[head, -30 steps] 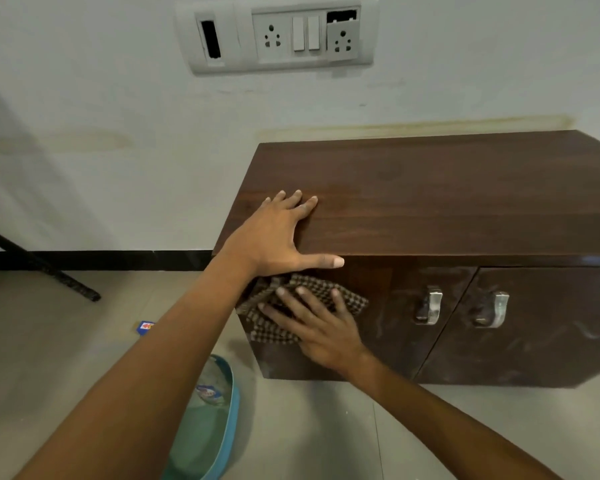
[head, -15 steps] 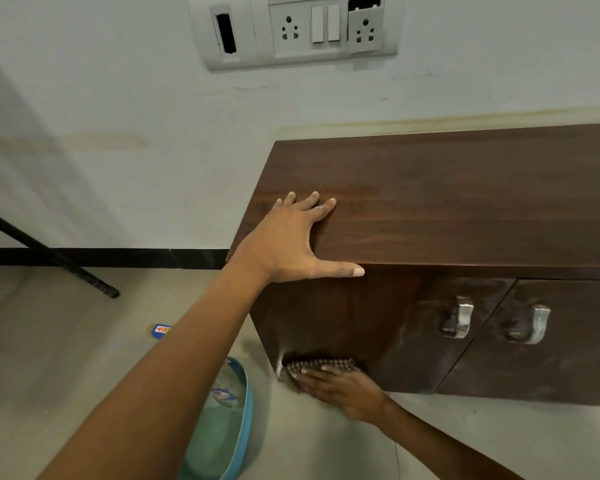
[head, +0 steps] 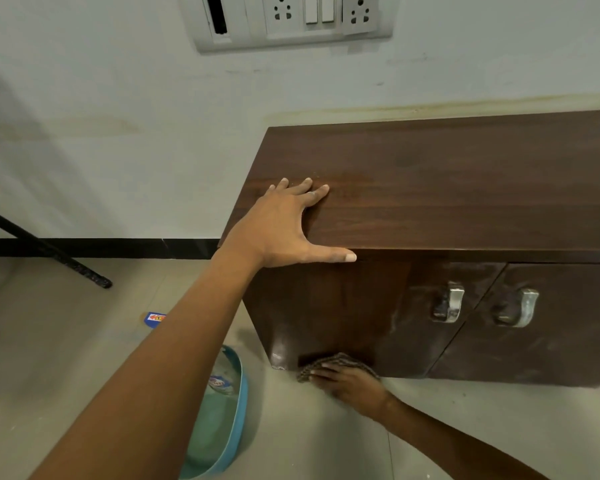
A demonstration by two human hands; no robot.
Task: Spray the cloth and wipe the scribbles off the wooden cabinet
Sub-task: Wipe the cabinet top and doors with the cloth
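The dark wooden cabinet (head: 465,188) stands against the wall, with two doors and metal handles. My left hand (head: 284,226) lies flat on its top at the front left corner, fingers spread and thumb along the front edge. My right hand (head: 350,384) presses a brown checked cloth (head: 336,362) with straight fingers against the bottom edge of the left door. Most of the cloth is hidden under the hand. Pale smears show on the doors near the handles (head: 449,306).
A blue tub (head: 222,427) with a bottle inside sits on the tiled floor left of the cabinet, partly behind my left arm. A small blue packet (head: 155,318) lies on the floor. A black rod (head: 49,251) slants at the left. A switchboard (head: 291,19) is on the wall.
My right hand has slid the cloth from just under the cabinet top down the left door to its bottom edge. My left hand has stayed on the top.
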